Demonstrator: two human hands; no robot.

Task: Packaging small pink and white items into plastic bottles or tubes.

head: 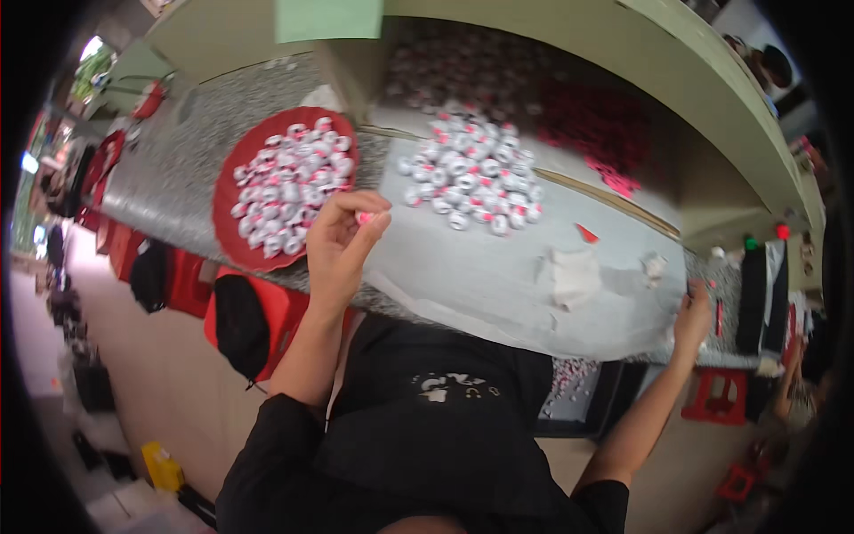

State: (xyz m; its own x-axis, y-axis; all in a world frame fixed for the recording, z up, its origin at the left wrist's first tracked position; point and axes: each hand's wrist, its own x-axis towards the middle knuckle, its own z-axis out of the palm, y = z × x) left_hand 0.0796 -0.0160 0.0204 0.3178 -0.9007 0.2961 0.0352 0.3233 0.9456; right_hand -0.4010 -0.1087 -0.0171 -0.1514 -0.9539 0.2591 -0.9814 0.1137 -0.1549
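Note:
My left hand [340,247] is raised over the right edge of a red scalloped plate [225,220], its fingers closed around a small pink piece [365,217] that is mostly hidden. Small white round parts with pink bits [287,180] fill the plate. More of these white and pink parts [474,177] lie heaped on a white sheet [460,267] covering the worktop. At the sheet's right end is my right hand [694,317], fingers bent downward; blur hides whether anything is in them. Beside it lie a slim red stick-like tool [719,319] and a tiny pink piece [712,284].
A crumpled white cloth [575,277], a wad [654,268] and a red triangular scrap [587,233] lie on the sheet. Pink pieces [617,173] are piled under the overhanging shelf [720,87]. Small bottles [750,242] stand at right. Red stools [287,320] are below the worktop.

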